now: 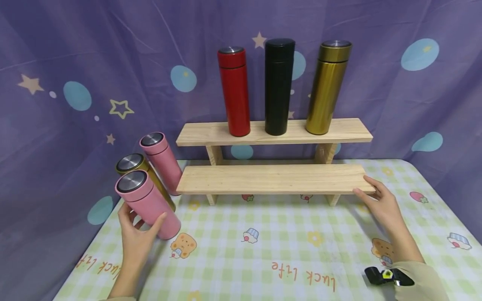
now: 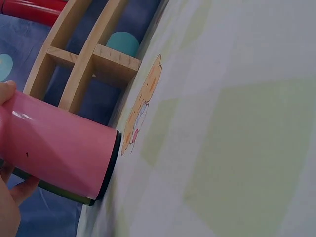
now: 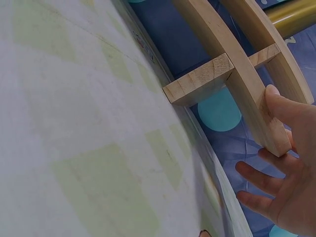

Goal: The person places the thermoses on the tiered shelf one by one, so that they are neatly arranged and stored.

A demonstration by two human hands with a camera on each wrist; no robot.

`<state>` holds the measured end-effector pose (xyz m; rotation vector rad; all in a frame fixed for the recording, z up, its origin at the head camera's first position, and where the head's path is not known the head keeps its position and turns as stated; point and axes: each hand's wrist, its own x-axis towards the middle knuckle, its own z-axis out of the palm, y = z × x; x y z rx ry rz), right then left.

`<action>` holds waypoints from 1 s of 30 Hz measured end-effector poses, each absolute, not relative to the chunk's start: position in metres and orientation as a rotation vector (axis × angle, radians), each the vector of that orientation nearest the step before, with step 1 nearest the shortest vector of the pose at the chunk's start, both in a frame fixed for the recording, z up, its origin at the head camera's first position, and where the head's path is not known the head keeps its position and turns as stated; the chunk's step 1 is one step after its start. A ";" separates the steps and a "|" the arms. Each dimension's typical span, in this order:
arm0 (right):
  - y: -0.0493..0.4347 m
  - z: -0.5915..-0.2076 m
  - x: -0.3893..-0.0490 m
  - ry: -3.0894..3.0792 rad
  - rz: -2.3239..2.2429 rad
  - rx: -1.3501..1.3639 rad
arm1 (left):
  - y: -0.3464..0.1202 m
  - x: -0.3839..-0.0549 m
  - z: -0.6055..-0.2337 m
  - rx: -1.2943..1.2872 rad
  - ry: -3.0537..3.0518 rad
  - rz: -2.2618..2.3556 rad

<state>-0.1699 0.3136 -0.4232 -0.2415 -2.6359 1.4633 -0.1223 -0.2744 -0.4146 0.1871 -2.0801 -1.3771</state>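
My left hand grips the lower part of a pink thermos bottle, thumb on its right side and fingers on its left. In the left wrist view, this pink bottle has its dark base at or close to the tablecloth; contact is unclear. Just behind stand a gold bottle and another pink bottle. At the right end of the two-tier wooden shelf, my right hand pinches the lower board between thumb and index finger. Its other fingers spread loosely in the right wrist view.
Along the upper board stand a red bottle, a black bottle and a gold bottle. A green checked tablecloth covers the table. Behind everything hangs a purple curtain.
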 end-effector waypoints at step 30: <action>0.314 -0.423 -0.171 -2.646 1.466 -0.263 | -0.257 -0.117 -0.382 -0.142 -2.065 -1.260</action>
